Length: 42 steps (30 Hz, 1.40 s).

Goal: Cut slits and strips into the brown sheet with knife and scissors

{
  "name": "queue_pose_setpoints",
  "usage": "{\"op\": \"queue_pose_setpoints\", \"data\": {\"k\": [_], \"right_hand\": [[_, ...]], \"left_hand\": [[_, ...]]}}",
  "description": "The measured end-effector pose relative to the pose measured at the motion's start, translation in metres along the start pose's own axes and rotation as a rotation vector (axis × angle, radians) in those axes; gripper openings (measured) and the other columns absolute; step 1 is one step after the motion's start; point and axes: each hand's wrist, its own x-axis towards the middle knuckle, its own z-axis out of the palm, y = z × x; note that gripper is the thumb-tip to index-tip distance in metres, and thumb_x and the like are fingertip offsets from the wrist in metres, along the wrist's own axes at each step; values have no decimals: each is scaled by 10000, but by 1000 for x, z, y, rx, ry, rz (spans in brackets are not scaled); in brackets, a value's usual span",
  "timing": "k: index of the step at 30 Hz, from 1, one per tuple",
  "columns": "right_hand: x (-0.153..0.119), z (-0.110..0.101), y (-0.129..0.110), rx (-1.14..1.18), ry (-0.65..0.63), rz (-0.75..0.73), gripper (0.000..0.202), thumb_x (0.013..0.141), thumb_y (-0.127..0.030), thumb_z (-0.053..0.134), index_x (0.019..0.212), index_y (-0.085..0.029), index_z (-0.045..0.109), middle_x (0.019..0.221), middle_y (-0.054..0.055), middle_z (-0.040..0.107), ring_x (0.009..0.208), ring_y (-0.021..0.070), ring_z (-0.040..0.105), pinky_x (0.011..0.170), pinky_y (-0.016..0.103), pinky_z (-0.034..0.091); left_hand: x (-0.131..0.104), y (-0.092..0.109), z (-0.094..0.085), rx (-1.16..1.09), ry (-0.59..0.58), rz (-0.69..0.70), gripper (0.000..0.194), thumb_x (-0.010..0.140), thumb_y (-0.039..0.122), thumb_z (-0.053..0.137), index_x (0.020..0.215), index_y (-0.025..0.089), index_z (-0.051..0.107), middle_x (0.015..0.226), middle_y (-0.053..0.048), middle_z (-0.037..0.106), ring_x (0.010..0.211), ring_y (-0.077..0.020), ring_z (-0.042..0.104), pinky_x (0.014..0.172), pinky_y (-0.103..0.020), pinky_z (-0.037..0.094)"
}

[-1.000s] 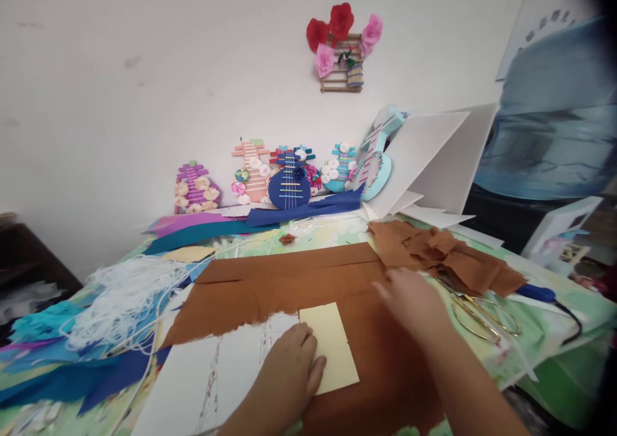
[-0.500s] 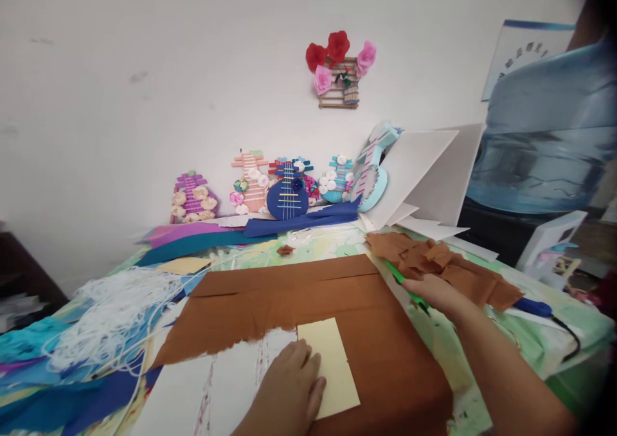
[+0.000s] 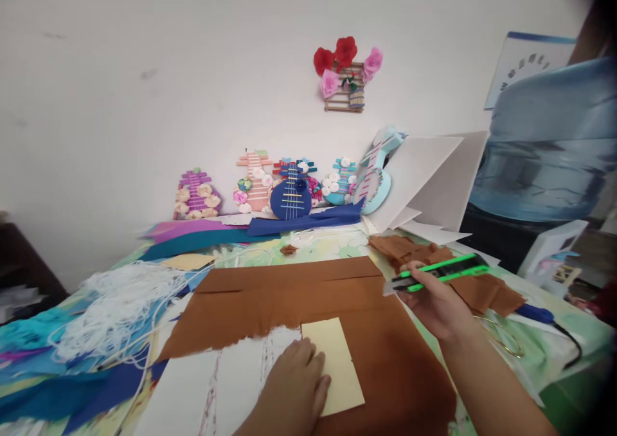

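Note:
My right hand is closed around a green and black utility knife, held above the right edge of the brown crepe paper. The knife's blade end points left. My left hand lies flat, fingers stretched, along the left side of a pale yellow card. That card rests on the brown paper. Beside and partly under my left hand is a white board with reddish-brown streaks, bordered by the brown paper's torn edge.
White string lies tangled over blue paper at the left. Brown scraps and a blue-handled tool with a black cord are at the right. Paper lutes lean on the wall. A water bottle stands at far right.
My right hand has lifted the utility knife off the table beside the brown scraps and turned it, blade end leftward. My left hand stays on the card.

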Motion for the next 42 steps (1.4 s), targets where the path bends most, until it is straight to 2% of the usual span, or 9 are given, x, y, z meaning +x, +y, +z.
{"op": "queue_pose_setpoints", "data": {"k": [3, 7, 9, 12, 16, 20, 28, 35, 42], "right_hand": [[-1, 32, -1, -50, -2, -2, 221, 643, -376, 632, 759, -228, 514, 725, -11, 558, 679, 156, 545, 579, 271, 434], [1, 79, 11, -277, -320, -2, 230, 644, -348, 631, 810, -199, 579, 848, 34, 611, 826, 206, 566, 719, 319, 445], [7, 98, 23, -272, -466, 24, 237, 648, -331, 625, 830, -187, 579, 849, 41, 617, 822, 205, 574, 716, 322, 453], [17, 113, 43, -249, -594, 28, 185, 638, -304, 629, 768, -178, 590, 779, 27, 626, 769, 191, 588, 696, 310, 463], [27, 111, 57, -271, -695, 25, 168, 664, -315, 607, 760, -178, 595, 754, 17, 625, 732, 173, 588, 651, 284, 466], [28, 105, 60, -308, -676, 59, 172, 668, -314, 604, 774, -181, 584, 753, 18, 614, 700, 161, 579, 606, 266, 461], [26, 104, 60, -277, -652, 70, 163, 664, -314, 612, 756, -185, 575, 769, 15, 595, 757, 168, 584, 671, 288, 481], [23, 101, 69, -19, -662, 266, 313, 644, -407, 630, 860, -204, 530, 850, 23, 603, 796, 185, 600, 707, 334, 500], [23, 97, 71, -116, -787, 123, 270, 687, -361, 614, 880, -186, 543, 822, 29, 606, 764, 162, 584, 706, 306, 471]], "left_hand": [[0, 1, 0, 26, -7, -3, 163, 796, 164, 442, 878, 139, 580, 929, -93, 545, 867, -225, 493, 788, -371, 404], [2, 1, 0, 41, 16, 39, 143, 791, 168, 449, 845, 146, 579, 875, -81, 555, 848, -222, 492, 789, -367, 404], [3, -2, 2, 55, 57, 83, 133, 776, 167, 462, 839, 150, 578, 832, -67, 561, 855, -220, 487, 857, -390, 360], [3, -7, 8, 50, 94, 85, 125, 759, 191, 481, 842, 165, 571, 844, -63, 557, 923, -242, 463, 921, -435, 286], [4, -13, 14, 0, 61, 40, 128, 752, 221, 492, 851, 178, 562, 902, -76, 539, 1022, -274, 418, 906, -442, 303], [4, -14, 14, 7, 30, 34, 154, 758, 229, 482, 876, 169, 560, 927, -91, 537, 1048, -285, 407, 918, -448, 293], [2, -13, 18, -25, 62, 13, 148, 751, 230, 492, 872, 177, 559, 936, -80, 550, 1054, -272, 420, 926, -438, 297], [2, -19, 23, -44, 89, 5, 199, 735, 252, 514, 911, 178, 573, 976, -98, 568, 1073, -280, 430, 922, -442, 316], [1, -17, 19, -65, 55, -2, 235, 736, 250, 514, 946, 165, 578, 1041, -120, 549, 1043, -272, 447, 930, -424, 312]]}}
